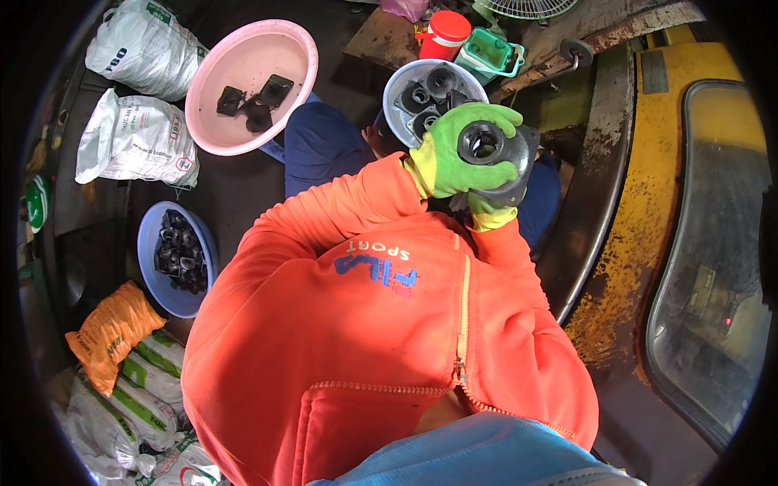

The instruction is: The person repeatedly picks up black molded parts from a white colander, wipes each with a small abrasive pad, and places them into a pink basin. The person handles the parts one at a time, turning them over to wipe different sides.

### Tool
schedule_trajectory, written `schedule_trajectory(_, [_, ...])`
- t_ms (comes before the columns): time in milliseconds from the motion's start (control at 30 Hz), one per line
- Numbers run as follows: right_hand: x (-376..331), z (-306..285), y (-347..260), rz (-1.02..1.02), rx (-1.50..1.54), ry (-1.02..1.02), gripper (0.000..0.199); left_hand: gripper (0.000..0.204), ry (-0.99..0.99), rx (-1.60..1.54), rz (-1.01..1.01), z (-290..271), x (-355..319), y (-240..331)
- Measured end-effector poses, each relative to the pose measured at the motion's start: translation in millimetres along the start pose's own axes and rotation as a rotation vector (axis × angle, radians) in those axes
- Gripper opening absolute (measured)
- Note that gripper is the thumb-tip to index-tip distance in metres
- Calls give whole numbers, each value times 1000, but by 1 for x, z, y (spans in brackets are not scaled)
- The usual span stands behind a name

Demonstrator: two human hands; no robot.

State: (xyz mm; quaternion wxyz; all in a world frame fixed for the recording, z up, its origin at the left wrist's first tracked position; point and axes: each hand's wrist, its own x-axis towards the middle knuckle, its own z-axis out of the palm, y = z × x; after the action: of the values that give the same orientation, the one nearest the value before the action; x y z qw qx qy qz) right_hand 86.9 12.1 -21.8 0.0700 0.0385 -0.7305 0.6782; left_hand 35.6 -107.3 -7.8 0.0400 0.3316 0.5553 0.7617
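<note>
My left hand (446, 150), in a green glove, is closed around a black moulded part (527, 154) with a round, raised, hollow collar and a flat flange. Its fingers curl over and under the collar, whose opening faces up towards me. Below and behind the same part is my right hand (492, 215), also gloved in green; it is pressed against the part, and its fingers are mostly hidden. Just beyond my hands, a pale blue basin (391, 105) holds several similar black parts (442, 81).
At the far left, a pink basin (207, 85) holds a few black parts. A blue basin (150, 275) is filled with small black pieces. White sacks (138, 138) and an orange bag (113, 332) lie left. A rusty yellow machine (624, 267) stands close on my right; a red jug (444, 34) is ahead.
</note>
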Motion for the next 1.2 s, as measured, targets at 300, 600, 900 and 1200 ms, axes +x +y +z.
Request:
schedule_trajectory(300, [-1, -9, 11, 199, 437, 172, 37, 45, 3, 53, 64, -2, -1, 3])
schedule_trajectory(600, [-7, -8, -20, 5, -182, -154, 41, 41, -232, -16, 21, -16, -1, 10])
schedule_trajectory(900, [-17, -14, -15, -329, -487, -221, 40, 37, -498, -127, -17, -27, 8, 9])
schedule_trajectory(1200, [-19, -10, -4, -148, -222, -232, 46, 43, -775, -152, 110, -31, 21, 3])
